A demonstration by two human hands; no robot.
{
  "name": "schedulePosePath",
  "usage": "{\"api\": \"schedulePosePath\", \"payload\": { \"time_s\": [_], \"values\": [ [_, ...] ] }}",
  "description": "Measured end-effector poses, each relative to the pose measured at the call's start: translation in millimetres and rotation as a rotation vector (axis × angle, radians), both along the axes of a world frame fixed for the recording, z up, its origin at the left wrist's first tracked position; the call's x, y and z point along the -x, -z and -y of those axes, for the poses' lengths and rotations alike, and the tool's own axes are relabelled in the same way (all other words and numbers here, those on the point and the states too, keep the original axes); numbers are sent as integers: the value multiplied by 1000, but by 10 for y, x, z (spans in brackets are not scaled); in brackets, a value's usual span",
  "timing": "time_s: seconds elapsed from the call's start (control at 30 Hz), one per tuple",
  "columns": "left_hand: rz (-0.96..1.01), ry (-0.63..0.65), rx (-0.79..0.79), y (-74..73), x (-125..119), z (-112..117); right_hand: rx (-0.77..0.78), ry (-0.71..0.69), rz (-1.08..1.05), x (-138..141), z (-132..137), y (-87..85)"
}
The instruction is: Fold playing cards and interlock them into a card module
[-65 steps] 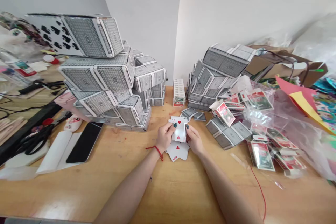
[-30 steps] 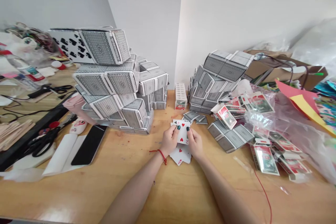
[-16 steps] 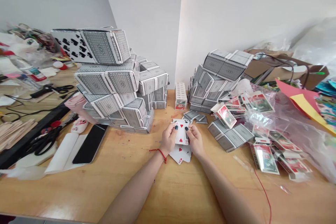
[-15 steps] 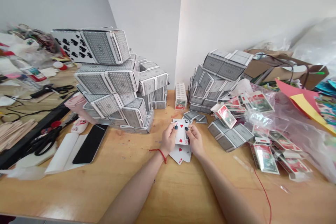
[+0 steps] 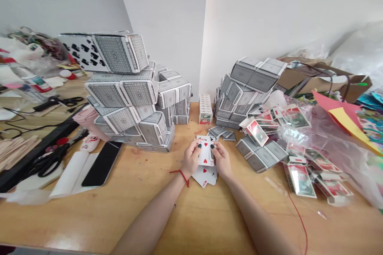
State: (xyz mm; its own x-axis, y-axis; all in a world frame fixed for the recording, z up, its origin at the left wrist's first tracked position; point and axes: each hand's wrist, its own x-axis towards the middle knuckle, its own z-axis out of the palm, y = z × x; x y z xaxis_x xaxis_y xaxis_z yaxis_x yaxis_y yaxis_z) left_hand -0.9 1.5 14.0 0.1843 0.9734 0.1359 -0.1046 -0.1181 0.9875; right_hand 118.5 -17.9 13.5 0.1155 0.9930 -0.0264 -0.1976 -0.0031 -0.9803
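My left hand [image 5: 191, 157] pinches the left edge of a playing card [image 5: 205, 157], a two of hearts lying face up on top of others. On its right edge my right hand [image 5: 220, 158] is closed, with the thumb on the card's face. Another card [image 5: 203, 138], partly hidden, pokes out above the two of hearts. Below the hands several face-up cards [image 5: 204, 178] lie fanned on the table, an ace of hearts among them. Just beyond are grey-backed pieces of folded card [image 5: 222, 132]. How many cards the hands hold is hidden.
Stacked blocks of folded cards [image 5: 125, 95] rise at the left, with another stack [image 5: 248, 91] at the right. Between them stands a pack of card boxes [image 5: 205, 109]. Opened card boxes [image 5: 301, 179] and plastic wrap lie right; a phone [image 5: 102, 164] and scissors [image 5: 52, 159] lie left.
The two of hearts has slid slightly down toward me, so more of the card behind it shows at the top. Both hands keep their grip.
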Motion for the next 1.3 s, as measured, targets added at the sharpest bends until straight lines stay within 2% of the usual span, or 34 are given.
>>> {"api": "schedulePosePath", "payload": {
  "time_s": [0.2,0.47,0.87,1.0,1.1,1.3],
  "values": [
    [-2,-11,45,59,-15,-19,4,37,42,-11,4,11],
    [67,-38,135,-7,-27,-22,22,33,58,13,22,-45],
    [-34,-100,10,-43,-13,-14,38,68,26,42,24,-34],
    [-89,-120,-6,-33,0,-27,61,6,-73,39,21,-39],
    [-124,-98,-60,-37,16,-23,101,-62,-112,26,14,-38],
    [-140,-18,-116,-64,25,-8,136,-80,-86,-58,-12,-9]
  ]
}}
